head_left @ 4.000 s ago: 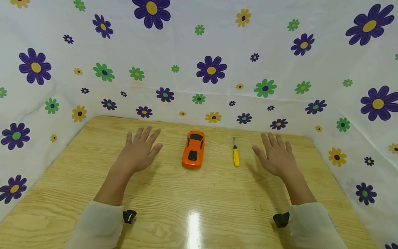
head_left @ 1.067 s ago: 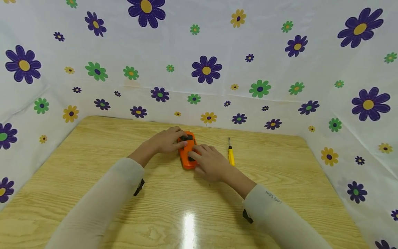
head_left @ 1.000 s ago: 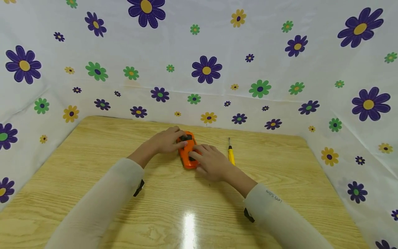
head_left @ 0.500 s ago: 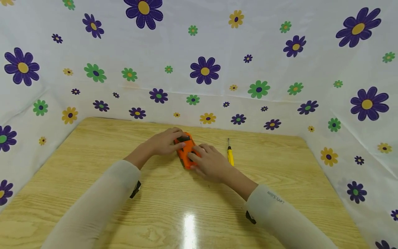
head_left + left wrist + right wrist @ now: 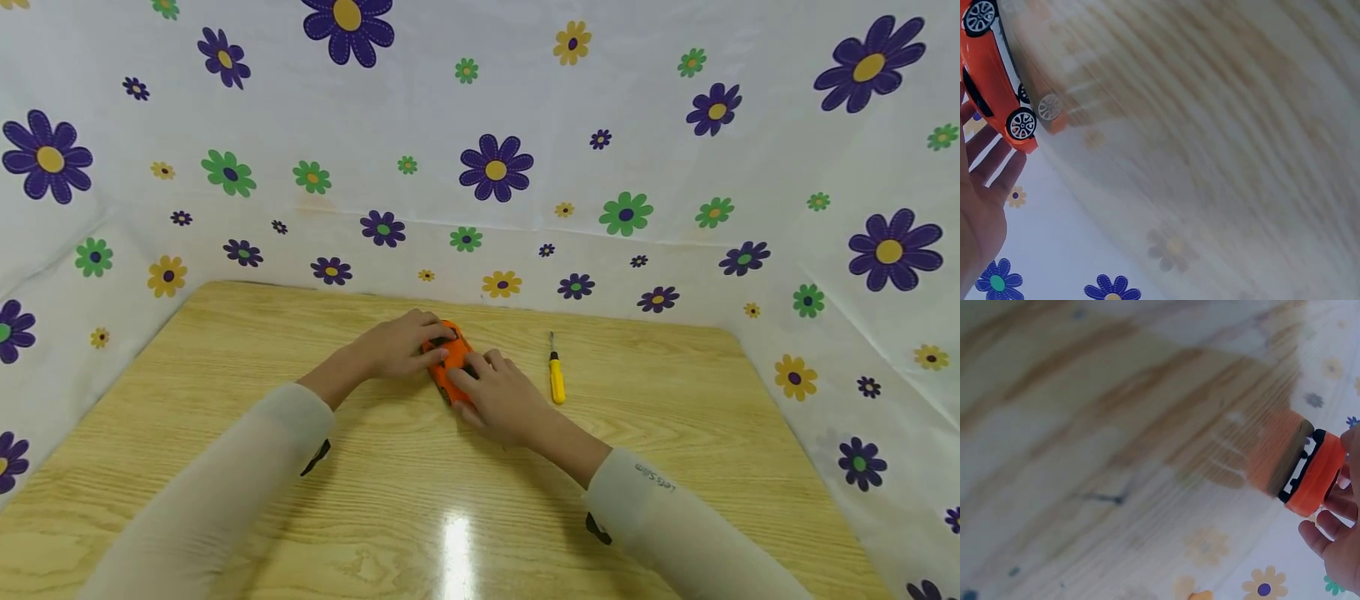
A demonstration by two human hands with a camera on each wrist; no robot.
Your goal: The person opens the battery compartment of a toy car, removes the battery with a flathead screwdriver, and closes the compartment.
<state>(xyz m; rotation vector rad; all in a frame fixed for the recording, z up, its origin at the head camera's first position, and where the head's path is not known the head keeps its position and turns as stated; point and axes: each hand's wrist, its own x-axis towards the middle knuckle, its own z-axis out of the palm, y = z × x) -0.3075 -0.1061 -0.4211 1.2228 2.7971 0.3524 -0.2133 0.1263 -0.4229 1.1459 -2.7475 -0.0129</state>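
An orange toy car (image 5: 447,364) sits at the middle of the wooden table (image 5: 225,367), angled with its far end to the left. My left hand (image 5: 408,345) holds its far end, fingers curled over the roof. My right hand (image 5: 491,390) grips its near end from the right. The left wrist view shows the car's side and wheels (image 5: 997,81) just above its reflection, with my left hand's fingers (image 5: 988,165) beside it. In the right wrist view the car's rear (image 5: 1311,478) is close to the tabletop, with my right hand's fingers (image 5: 1334,537) under it.
A small yellow-handled screwdriver (image 5: 556,377) lies on the table just right of my right hand, tip pointing away. White cloth with purple, green and yellow flowers (image 5: 495,167) walls in the table at the back and both sides.
Both hands came in from lying flat on the table and took hold of the car. In the last second the car turned, its far end swinging left, and shifted slightly left.
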